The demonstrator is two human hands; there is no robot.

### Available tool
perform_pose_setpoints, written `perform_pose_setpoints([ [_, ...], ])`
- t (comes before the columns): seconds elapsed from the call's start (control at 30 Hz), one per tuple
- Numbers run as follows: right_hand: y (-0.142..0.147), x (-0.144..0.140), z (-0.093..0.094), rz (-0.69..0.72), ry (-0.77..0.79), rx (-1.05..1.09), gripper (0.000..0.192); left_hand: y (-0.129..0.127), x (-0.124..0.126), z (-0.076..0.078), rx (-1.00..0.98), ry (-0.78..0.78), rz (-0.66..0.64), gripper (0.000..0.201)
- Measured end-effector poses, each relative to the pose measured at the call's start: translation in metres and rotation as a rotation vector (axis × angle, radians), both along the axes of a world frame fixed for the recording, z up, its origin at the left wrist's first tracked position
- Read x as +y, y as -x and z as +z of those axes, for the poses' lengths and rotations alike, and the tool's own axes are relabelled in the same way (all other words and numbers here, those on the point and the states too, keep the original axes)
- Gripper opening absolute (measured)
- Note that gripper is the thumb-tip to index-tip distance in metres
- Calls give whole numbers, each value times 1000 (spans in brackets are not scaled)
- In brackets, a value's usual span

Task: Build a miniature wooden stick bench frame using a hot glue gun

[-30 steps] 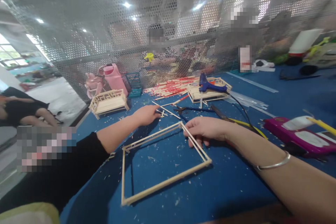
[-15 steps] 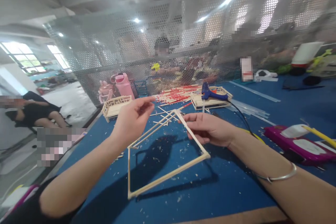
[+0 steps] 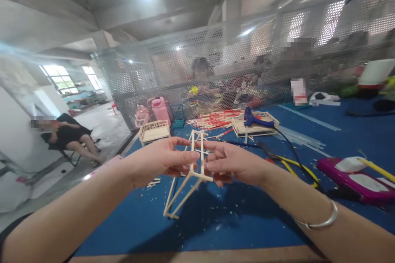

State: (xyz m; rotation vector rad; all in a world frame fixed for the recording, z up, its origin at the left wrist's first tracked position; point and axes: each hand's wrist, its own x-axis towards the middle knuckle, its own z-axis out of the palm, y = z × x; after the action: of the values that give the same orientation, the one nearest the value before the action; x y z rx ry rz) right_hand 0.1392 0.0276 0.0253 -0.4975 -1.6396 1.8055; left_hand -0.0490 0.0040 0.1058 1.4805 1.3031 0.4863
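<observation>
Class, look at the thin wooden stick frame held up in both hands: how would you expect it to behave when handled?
The stick frame is probably very light: the left hand and right hand carry it by fingertips alone. It looks fragile, since its sticks are thin and meet only at the corners. It likely twists easily, being an open outline without bracing.

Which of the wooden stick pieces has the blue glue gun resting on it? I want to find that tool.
The flat wooden frame at the right back carries the glue gun; the bench-like piece at left carries nothing.
</observation>
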Motion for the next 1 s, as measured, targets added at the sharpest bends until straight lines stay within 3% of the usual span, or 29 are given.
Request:
perform_pose_setpoints([
  [0.13,6,-15,2,23,-52,-91,59,8,-16,8,-74,-51,56,78],
  [0.3,-1,-36,-4,-32,-111,-153,22,25,-31,11,-93,-174,18,57],
  [0.47,-21,-45,-14,-287,-137,-95,18,40,-30,7,-91,-501,12,43],
  [0.53,-24,-50,-21,-316,-115,-44,22,44,-28,3,-155,-591,17,40],
  [0.67,-7,-63,-42,-215,-14,-75,21,44,-27,-25,-438,-705,109,37],
  [0.77,19,-71,-49,-352,-79,23,23,33,-29,-60,-635,-719,271,35],
  [0.83,32,-71,-44,-514,-242,80,20,24,-31,-83,-742,-674,373,38],
  [0.9,40,-64,-36,-651,-513,20,23,15,-32,-99,-799,-625,408,40],
  [0.93,42,-59,-33,-677,-653,-55,31,11,-31,-105,-809,-599,406,40],
  [1.0,44,-43,-31,-600,-841,-260,52,6,-27,-112,-803,-558,390,38],
])
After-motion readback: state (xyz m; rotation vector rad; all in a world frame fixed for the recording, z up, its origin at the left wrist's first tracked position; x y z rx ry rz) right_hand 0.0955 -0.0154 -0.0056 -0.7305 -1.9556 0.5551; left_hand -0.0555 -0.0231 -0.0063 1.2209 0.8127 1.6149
